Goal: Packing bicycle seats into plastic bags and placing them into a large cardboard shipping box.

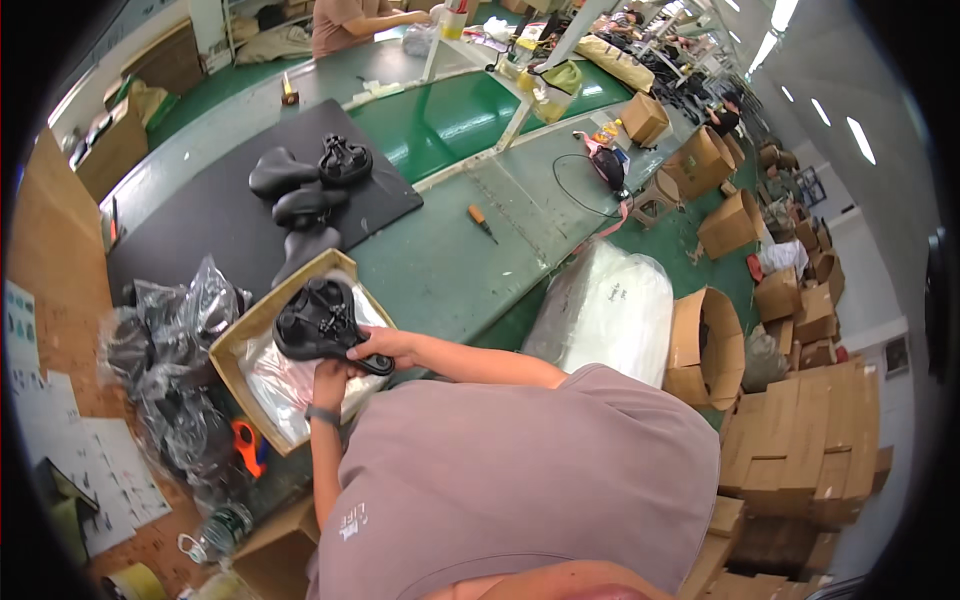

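A black bicycle saddle [318,318] is held with its underside facing up, above an open cardboard box [236,385] with clear plastic bags [270,385] inside. My right hand [385,345] is closed round the side of the saddle near its narrow nose. Below the nose, my left hand [332,380] is closed at the saddle's lower edge, its fingertips partly hidden. Several more black saddles [310,205] lie on a black mat [385,195] beyond the box. To the left, saddles wrapped in clear plastic [175,360] are piled up.
Orange scissors [247,447] and a plastic bottle [220,532] lie left of my body. A screwdriver [482,222] rests on the green bench [430,290]. At my right stand a large plastic-wrapped bundle [605,315] and cardboard cartons [705,345]. Another person [350,25] works across the bench.
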Demonstrator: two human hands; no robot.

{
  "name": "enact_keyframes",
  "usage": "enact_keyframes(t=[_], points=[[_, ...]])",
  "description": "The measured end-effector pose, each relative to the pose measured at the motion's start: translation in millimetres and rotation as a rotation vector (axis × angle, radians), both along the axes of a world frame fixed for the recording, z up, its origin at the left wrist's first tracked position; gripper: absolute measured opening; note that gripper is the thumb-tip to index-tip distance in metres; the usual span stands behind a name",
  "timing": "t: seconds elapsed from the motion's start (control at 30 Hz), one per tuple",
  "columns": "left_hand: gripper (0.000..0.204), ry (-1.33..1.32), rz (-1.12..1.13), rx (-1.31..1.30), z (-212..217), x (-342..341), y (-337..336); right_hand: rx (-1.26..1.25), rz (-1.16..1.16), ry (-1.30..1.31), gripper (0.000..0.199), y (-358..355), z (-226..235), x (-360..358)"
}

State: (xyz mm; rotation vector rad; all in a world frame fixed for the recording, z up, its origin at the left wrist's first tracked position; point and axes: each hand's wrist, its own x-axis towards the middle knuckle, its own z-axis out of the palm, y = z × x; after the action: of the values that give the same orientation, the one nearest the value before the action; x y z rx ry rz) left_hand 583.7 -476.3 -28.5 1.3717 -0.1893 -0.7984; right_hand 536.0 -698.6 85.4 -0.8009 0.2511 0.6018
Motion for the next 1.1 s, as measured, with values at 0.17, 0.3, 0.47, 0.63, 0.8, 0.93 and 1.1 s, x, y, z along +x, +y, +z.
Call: enact_keyframes(t=[0.17,0.3,0.47,0.63,0.8,0.93,1.1], points=[[0.016,0.366,0.571,-0.519,85,-17,65,0.139,-0.139,0.001,0.043,15,41,2],[0.015,0.478,0.867,-0.951,85,5,124,0.205,-0.211,-0.020,0.052,1,56,3],[0.014,0.319,0.577,-0.369,114,22,121,-0.225,0.019,-0.366,0.081,-11,79,-1],[0.016,-0.440,0.835,0.100,187,44,31,-1.167,0.141,-0.647,0.119,-5,89,-9],[0.016,-0.629,-0.074,0.070,241,19,18,-0.635,-0.200,0.046,0.089,-13,50,17],[0.036,-0.016,0.244,-0.197,181,42,14,-0.629,-0.401,-0.062,0.074,-11,53,42],[0.059,-0.225,0.337,0.291,150,163,37,-0.679,0.273,-0.576,0.075,-29,89,114]])
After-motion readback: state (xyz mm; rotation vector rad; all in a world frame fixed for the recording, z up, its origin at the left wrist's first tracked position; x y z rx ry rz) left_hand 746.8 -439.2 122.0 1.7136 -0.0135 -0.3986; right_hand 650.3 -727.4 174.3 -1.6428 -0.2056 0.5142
